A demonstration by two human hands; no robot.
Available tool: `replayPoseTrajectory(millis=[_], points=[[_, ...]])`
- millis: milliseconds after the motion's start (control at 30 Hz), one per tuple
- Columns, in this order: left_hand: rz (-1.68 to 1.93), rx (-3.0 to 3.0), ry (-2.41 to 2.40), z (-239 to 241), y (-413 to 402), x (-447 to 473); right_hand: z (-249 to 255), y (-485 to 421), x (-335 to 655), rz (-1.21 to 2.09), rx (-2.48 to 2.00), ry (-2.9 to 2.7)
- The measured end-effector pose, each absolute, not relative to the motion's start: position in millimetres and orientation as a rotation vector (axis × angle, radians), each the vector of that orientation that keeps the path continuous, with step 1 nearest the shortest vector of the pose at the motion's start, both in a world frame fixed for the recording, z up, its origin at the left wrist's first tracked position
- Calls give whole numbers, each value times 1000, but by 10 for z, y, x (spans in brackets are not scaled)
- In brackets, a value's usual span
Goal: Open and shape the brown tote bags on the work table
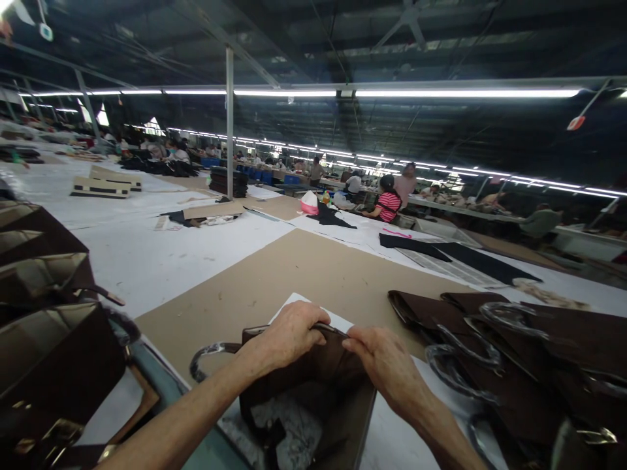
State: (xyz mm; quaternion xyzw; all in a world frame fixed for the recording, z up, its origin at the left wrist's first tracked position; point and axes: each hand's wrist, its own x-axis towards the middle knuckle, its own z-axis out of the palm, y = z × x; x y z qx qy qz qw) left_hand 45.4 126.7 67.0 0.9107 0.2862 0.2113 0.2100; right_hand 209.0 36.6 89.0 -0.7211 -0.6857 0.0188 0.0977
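Note:
A dark brown handbag point(313, 398) stands open in front of me on the table, with crumpled white paper stuffing point(287, 431) inside. My left hand point(289, 336) is closed over the far rim of the bag's mouth. My right hand point(379, 362) grips the same rim just to the right, fingers curled over the edge. A plastic-wrapped handle point(206, 356) loops out at the bag's left side. A white sheet point(313, 307) lies under the bag's far edge.
Flat brown bags with wrapped handles point(514, 352) are piled at the right. Upright brown bags point(44, 313) stand in a row at the left. Brown cardboard point(294, 267) covers the table ahead. Seated workers point(386, 205) are at far tables; a steel post point(229, 124) rises beyond.

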Motion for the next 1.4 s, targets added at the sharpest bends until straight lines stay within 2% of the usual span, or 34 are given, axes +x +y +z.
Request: replayPoseTrajectory(millis=[167,333,533,767,1100,1400], points=[[640,2492,832,667,1277,484,882,362,2086,82,-2142,-2005],[539,2226,1075,723,1259,571,882,348,2086,100,-2149,-1967],[498,2181,1154,783,1221,638,918,364,2068,218,-2099,-1934],[492,2187,1070,762,1238,576,964,473,1988,358,-1942,-1984],[509,2129,791,785,1282,458,942,459,1984,327,-1936,-1950],[536,2172,1010,769,1211,587,909,474,1995,354,-1901,-1944]])
